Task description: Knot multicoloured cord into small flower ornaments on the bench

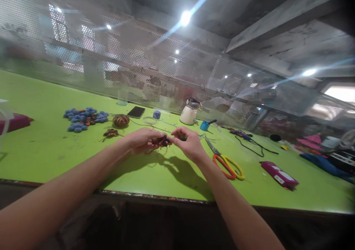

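Above the green table, my left hand pinches a small dark crochet piece of black, orange and blue yarn, with loose ends dangling under it. My right hand is closed at the piece's right side, its thumb and fingertips drawn together. A bit of green shows among those fingers, too small to name. Left of my hands are a ball of variegated yarn and a small orange-and-black crochet piece. Large scissors with red and yellow handles lie beside my right forearm.
Blue crochet flowers form a pile at the left. Toward the back are a phone, a white jug and a small blue pot. Dark cords and a magenta packet lie at right. A perforated screen stands behind.
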A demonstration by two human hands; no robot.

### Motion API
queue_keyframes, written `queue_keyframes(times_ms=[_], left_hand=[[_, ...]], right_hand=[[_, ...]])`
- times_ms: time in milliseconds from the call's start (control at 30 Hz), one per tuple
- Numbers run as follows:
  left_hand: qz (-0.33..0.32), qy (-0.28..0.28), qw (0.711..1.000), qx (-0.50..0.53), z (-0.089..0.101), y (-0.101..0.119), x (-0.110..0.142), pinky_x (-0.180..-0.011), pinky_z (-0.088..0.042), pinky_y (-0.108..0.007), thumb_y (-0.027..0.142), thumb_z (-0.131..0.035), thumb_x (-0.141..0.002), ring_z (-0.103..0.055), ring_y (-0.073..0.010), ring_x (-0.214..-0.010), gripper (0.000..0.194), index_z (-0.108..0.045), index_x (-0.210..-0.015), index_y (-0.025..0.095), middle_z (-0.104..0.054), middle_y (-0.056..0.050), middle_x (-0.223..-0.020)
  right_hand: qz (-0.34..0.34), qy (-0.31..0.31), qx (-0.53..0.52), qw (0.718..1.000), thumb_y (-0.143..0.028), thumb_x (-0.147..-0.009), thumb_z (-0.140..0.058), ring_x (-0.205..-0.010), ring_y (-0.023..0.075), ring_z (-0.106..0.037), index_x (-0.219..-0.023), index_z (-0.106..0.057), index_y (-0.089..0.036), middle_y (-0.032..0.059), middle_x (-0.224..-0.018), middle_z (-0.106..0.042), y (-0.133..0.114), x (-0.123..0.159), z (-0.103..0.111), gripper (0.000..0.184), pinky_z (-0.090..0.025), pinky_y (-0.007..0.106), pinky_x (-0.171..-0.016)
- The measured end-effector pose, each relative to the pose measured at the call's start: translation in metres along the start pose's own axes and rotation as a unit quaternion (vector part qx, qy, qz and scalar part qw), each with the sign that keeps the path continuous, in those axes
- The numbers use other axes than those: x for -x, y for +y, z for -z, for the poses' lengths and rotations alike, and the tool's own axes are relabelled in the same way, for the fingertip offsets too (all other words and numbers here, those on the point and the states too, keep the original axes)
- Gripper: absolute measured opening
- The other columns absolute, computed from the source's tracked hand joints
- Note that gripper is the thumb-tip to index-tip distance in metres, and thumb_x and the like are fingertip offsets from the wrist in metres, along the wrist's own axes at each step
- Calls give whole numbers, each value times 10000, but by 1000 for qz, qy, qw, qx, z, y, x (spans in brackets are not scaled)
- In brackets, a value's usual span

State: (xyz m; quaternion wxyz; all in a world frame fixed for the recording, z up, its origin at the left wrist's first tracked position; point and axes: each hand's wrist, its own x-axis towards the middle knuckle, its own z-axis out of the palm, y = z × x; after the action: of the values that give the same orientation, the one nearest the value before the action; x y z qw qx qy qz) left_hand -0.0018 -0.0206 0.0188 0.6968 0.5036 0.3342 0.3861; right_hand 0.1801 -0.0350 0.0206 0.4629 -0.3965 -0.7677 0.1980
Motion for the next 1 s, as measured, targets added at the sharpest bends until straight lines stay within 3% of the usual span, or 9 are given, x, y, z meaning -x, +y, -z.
queue_keyframes(times_ms=[133, 333, 433, 567, 700, 833, 1000], left_hand=[[-40, 45, 997, 43, 3, 1, -3, -541, -390, -184, 120, -612, -782, -546, -90, -633, 98, -699, -755, 85, -678, -82, -774], [-99, 42, 992, 65, 6, -5, -8, -543, -369, -190, 187, -677, -744, -528, -88, -641, 90, -703, -763, 103, -668, -60, -781], [-111, 35, 991, 66, 3, -7, -7, -553, -362, -194, 188, -688, -734, -521, -93, -663, 86, -700, -750, 105, -661, -60, -792], [-116, 19, 991, 59, 0, -6, -5, -553, -353, -191, 182, -645, -770, -519, -100, -703, 94, -701, -789, 109, -658, -65, -848], [-110, -3, 992, 67, 0, -7, -6, -541, -354, -203, 223, -615, -794, -514, -107, -678, 138, -694, -804, 111, -657, -73, -845], [-83, 32, 995, 51, 2, -9, -8, -611, -405, -239, 288, -587, -796, -565, -151, -741, 217, -695, -843, 105, -674, -106, -867], [-100, 3, 995, 23, -1, -3, -2, -661, -422, -269, 106, -542, -648, -584, -176, -774, 245, -698, -837, 98, -691, -113, -863]], right_hand=[[-6, 54, 20, 998, -402, -773, -613, -490, 87, -324, -620, -560, -153, -41, -515, -401, -7, 5, -1, 297, -270, 235, -472], [-37, 11, 8, 999, -431, -772, -604, -509, 87, -333, -613, -571, -147, -31, -534, -417, -9, 7, -20, 328, -257, 240, -493], [-123, -7, -90, 988, -491, -745, -608, -450, 65, -274, -594, -515, -158, -53, -508, -373, -3, 5, -24, 376, -201, 233, -442], [-217, -29, -275, 936, -463, -662, -700, -376, 31, -182, -685, -521, -163, -104, -468, -313, -1, 4, -22, 349, -118, 212, -389], [-212, -17, -311, 926, -397, -630, -744, -374, 17, -189, -735, -567, -138, -112, -461, -314, -4, 5, -18, 331, -117, 200, -388], [-211, -23, -317, 924, -382, -643, -740, -374, 14, -191, -735, -576, -133, -107, -468, -327, -6, 5, -14, 312, -117, 201, -387], [-218, -45, -356, 908, -357, -663, -733, -377, 9, -182, -721, -550, -148, -96, -491, -359, -5, 6, -8, 284, -114, 195, -389]])
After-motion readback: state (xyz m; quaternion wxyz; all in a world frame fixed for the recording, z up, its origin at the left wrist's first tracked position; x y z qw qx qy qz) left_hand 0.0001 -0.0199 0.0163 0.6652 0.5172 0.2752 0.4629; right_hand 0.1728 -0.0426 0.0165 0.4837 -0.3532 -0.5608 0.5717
